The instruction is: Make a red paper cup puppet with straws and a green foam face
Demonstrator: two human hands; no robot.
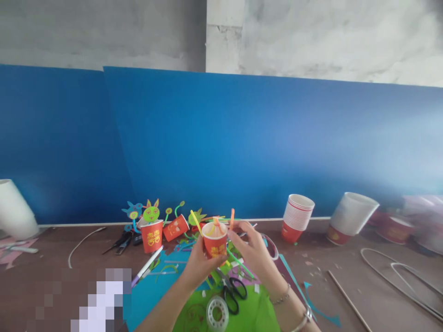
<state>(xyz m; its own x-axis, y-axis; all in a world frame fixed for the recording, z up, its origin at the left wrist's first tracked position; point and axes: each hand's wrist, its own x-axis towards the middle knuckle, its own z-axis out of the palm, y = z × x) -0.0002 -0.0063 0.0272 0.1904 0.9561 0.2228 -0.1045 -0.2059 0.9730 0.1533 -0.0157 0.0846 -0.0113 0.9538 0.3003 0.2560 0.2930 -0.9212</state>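
While both hands work at lower centre of frame, a red paper cup (213, 246) with gold characters sits between them, roughly upright, open end up. Left hand (202, 262): partly closed, wrapped around the cup's lower left side and thumb across its lower front; firm hold on the cup. Right hand (252, 242): half-curled at the cup's right edge, thumb and fingers bunched beside an orange straw (232, 216); cannot tell whether it grips the straw or only touches it. Yellow straw (195, 220) slants up from the rim on the left.

Below the hands, bottom centre: black-handled scissors (225, 290) and a tape roll (209, 314) on green paper (265, 309); blue sheet (147, 295) to the left. Left of centre: decorated cup (152, 237), upright, bearing a green animal face (151, 212); just beside it, a tilted red cup (175, 228). Right of centre: cup stack (298, 213), leaning slightly; a second stack (352, 219) farther right. Blue panel (221, 143) spans mid-frame behind the brown table (391, 310).
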